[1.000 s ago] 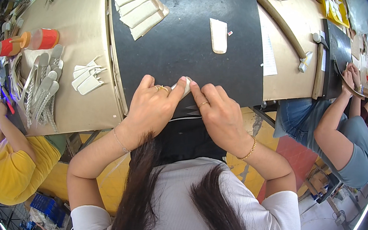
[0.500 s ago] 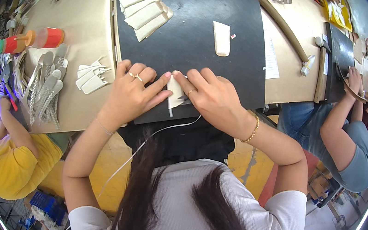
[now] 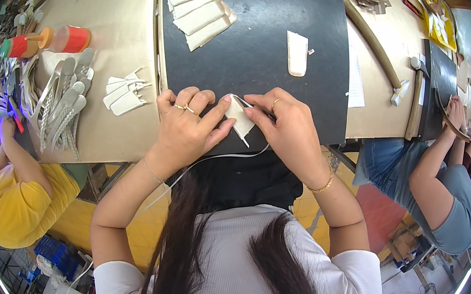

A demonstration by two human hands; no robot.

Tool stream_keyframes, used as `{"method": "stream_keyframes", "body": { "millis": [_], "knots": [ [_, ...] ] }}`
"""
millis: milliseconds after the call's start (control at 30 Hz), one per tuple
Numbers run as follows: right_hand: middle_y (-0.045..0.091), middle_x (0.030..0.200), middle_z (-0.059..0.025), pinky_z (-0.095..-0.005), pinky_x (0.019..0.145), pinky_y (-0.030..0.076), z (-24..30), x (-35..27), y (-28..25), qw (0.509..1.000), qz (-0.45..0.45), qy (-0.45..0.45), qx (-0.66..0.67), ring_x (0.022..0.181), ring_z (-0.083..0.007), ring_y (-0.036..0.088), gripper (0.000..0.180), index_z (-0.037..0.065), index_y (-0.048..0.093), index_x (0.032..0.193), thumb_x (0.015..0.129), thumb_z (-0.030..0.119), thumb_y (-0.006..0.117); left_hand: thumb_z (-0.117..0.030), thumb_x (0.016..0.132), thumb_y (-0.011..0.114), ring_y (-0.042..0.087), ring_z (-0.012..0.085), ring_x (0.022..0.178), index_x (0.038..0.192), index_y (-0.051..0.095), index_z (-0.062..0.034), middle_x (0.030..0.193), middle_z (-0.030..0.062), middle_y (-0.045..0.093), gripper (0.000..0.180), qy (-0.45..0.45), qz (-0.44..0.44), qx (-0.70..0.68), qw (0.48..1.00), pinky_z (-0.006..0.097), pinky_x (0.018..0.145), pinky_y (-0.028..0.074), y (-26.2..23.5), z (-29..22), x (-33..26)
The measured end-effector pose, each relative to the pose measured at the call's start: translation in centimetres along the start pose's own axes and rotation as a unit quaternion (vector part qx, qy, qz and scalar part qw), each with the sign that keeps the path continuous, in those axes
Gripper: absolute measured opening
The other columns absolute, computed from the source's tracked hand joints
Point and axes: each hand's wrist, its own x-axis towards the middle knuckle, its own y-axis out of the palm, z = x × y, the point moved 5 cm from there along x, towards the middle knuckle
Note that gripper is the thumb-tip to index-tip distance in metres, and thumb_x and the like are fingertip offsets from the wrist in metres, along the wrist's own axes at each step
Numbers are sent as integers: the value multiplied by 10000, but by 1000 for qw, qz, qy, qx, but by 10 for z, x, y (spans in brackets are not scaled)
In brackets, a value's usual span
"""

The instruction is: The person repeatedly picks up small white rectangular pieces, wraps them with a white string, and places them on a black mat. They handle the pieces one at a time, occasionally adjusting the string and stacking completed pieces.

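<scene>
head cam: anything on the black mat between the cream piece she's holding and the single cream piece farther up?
Nothing: in the head view the black mat is bare between the held cream piece and the single cream piece.

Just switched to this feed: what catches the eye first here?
Both hands, left hand and right hand, pinch a small cream piece at the near edge of the black mat. A stack of cream strips lies at the mat's far left corner.

Stack of flat pieces [image 3: 199,8] on the mat [image 3: 258,61], single piece [image 3: 296,53] to its right.
</scene>
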Motion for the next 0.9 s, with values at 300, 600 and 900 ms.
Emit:
{"method": "stream_keyframes", "body": {
  "millis": [300, 600, 900],
  "knots": [
    [541, 818, -36, -331, 613, 525, 13, -17, 12, 964, -57, -157, -206, 712, -183, 606, 413, 86, 774, 1135, 731, -1, 758, -273, 745, 872, 572, 216, 1037, 1136, 747, -157, 1066, 11, 600, 427, 4, 2, 4, 1000, 427, 923, 311, -2, -1, 3],
    [507, 841, -38, -313, 605, 506, 18, -20, 17, 952, -68, -187, -234, 723, -177, 577, 435, 39, 736, 1200, 766, 17, 710, -284, 747, 872, 571, 220, 1044, 1142, 738, -159, 1074, 12, 603, 435, 15, 11, 4, 1000, 426, 922, 306, -1, -1, 5],
    [511, 852, -39, -308, 628, 510, 20, -22, 17, 950, -62, -185, -243, 745, -176, 579, 447, 24, 722, 1226, 781, 38, 690, -349, 808, 823, 560, 186, 1033, 1122, 733, -158, 1076, -13, 622, 379, 35, -10, 24, 999, 424, 871, 299, -1, 0, 5]
  ]
}}
